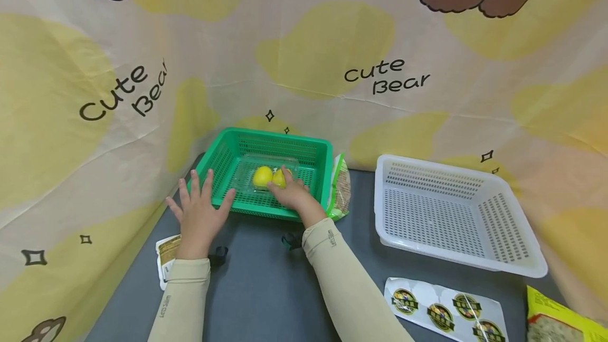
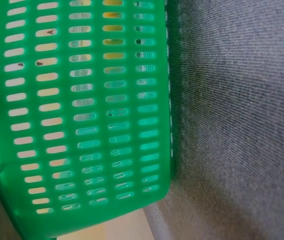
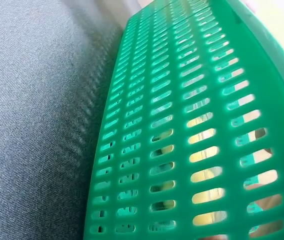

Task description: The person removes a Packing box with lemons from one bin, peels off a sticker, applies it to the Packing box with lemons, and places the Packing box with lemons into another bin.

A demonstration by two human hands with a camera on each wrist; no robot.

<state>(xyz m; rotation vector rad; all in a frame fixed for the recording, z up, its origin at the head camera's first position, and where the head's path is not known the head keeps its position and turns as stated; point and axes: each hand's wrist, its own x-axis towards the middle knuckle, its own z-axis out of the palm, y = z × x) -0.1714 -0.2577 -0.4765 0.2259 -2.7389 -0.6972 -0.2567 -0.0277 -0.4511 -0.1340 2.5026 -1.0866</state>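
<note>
In the head view, a green basket (image 1: 266,211) holds a clear plastic container (image 1: 244,173) with two lemons in it. My right hand (image 1: 293,194) reaches over the basket's front rim, thumb and index finger around the right lemon (image 1: 282,177). The left lemon (image 1: 263,177) lies beside it, untouched. My left hand (image 1: 199,218) is spread wide, fingers straight, just at the basket's front left corner, holding nothing. Both wrist views mostly show the slotted basket wall (image 2: 131,120), with yellow showing through the slots.
A white basket (image 1: 427,220) stands to the right. Between the baskets leans a green-edged bag (image 1: 340,189). A sticker sheet (image 1: 444,307) and a yellow bag (image 1: 560,318) lie at the front right; a white-and-brown packet (image 1: 165,257) lies by my left wrist. Printed cloth walls enclose the table (image 1: 266,289).
</note>
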